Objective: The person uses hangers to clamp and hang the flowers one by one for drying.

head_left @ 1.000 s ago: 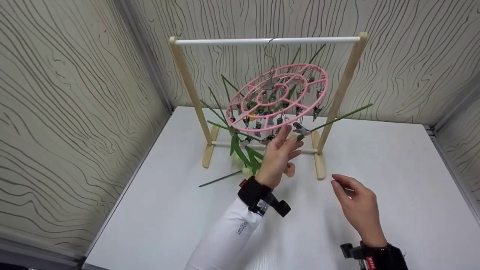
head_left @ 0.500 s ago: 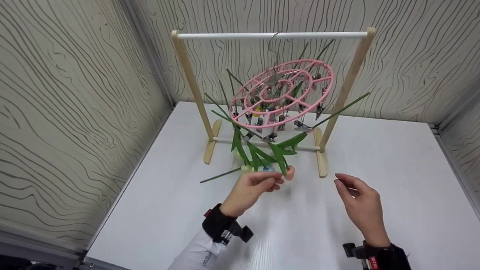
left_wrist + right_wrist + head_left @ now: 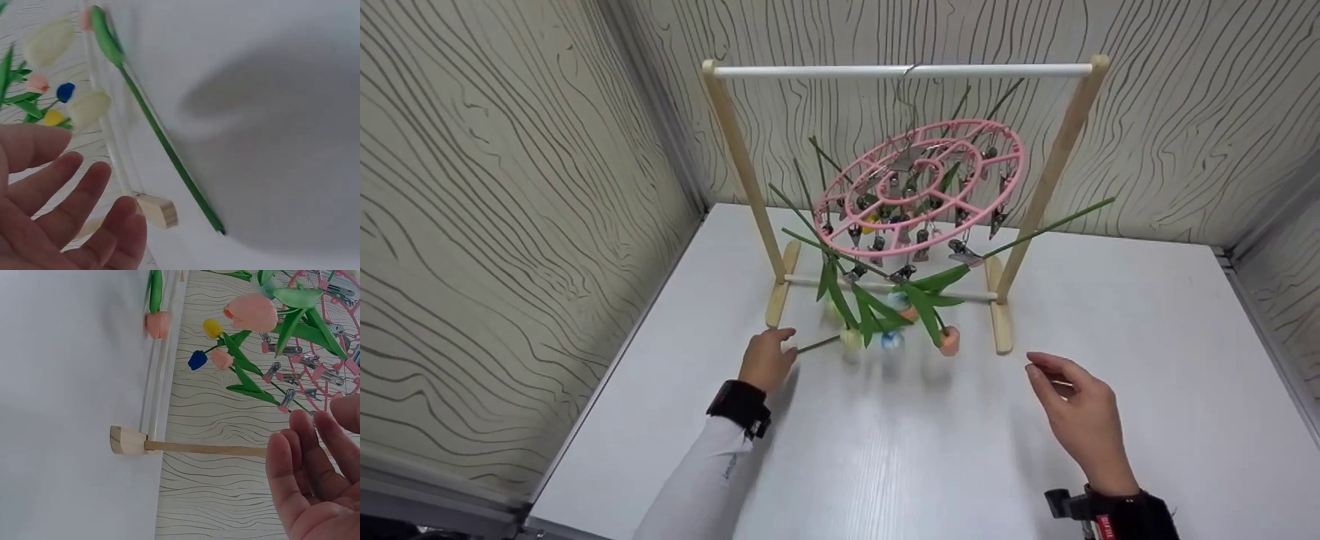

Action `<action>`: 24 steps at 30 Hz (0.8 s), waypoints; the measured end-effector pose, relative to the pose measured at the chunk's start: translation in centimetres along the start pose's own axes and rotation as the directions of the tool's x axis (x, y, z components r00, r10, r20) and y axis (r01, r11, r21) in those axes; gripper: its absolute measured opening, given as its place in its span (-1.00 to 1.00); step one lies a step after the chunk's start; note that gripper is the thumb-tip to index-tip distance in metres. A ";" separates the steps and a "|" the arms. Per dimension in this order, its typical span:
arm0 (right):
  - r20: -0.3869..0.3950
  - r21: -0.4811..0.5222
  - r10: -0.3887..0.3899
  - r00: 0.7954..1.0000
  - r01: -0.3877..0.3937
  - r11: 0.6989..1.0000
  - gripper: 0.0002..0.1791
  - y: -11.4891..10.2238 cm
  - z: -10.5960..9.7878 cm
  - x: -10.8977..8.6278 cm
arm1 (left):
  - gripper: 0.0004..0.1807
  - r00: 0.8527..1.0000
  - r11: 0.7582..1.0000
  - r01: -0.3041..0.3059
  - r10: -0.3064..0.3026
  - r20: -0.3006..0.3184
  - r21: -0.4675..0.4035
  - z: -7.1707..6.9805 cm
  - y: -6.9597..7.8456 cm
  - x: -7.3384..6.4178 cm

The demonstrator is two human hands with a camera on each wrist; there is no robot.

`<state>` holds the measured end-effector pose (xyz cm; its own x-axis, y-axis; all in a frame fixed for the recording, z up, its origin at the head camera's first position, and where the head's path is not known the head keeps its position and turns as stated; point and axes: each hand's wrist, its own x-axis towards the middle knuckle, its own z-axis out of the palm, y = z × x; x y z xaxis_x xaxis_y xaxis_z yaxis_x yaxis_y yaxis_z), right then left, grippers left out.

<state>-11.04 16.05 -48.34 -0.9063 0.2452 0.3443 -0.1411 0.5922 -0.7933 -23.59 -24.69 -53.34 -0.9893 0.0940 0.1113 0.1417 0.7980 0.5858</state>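
Observation:
My left hand [image 3: 767, 360] is low over the table, fingers relaxed, at the end of a loose artificial tulip's green stem [image 3: 819, 344]. In the left wrist view the fingers stand apart from that tulip stem [image 3: 169, 152], which lies on the white surface. Its pink flower [image 3: 157, 325] shows in the right wrist view. My right hand [image 3: 1084, 412] hovers right of the rack, loosely curled and holding nothing. A round pink clip hanger [image 3: 958, 202] hangs tilted, its metal clips [image 3: 964, 251] holding several tulips upside down, with a pink bloom [image 3: 950, 341] and a blue one [image 3: 892, 340] at the front.
The hanger hooks over the white bar [image 3: 810, 72] of a wooden rack, whose feet [image 3: 1001, 328] stand on the white table [image 3: 1147, 322]. Stems stick out past the hanger, one green stem [image 3: 1057, 225] reaching beyond the right post. Patterned walls [image 3: 495, 187] enclose the table.
My left hand has come away from the hanger's front clips and moved down and left to the loose stem on the table. The right hand stays about where it was.

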 end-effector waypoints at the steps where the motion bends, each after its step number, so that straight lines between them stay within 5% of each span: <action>1: 0.000 -0.003 0.005 1.000 -0.005 1.000 -0.76 0.0 0.0 0.0 | -0.66 1.000 0.999 0.007 -0.006 -0.002 0.053 0.1 -0.4 0.2; 10: 0.002 -0.028 0.023 1.000 -0.023 0.999 -0.76 0.3 0.0 -0.4 | -0.77 1.000 0.945 0.015 -0.015 -0.001 0.326 1.3 -1.2 0.7; 18: 0.010 -0.037 0.034 0.999 -0.034 0.999 -0.77 0.6 0.2 -0.6 | -0.88 0.999 0.928 -0.044 0.043 0.013 0.370 1.7 -1.3 0.4; 24: 0.004 -0.020 0.033 0.999 -0.033 0.999 -0.79 0.7 0.3 -0.6 | -0.91 0.991 0.931 -0.120 0.094 0.091 0.346 1.0 -1.4 -0.2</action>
<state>-10.69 16.09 -49.25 -0.9120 0.2619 0.3158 -0.1029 0.5991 -0.7941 -23.59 -25.25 -54.99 -0.9705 0.2224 0.0929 0.2391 0.9371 0.2542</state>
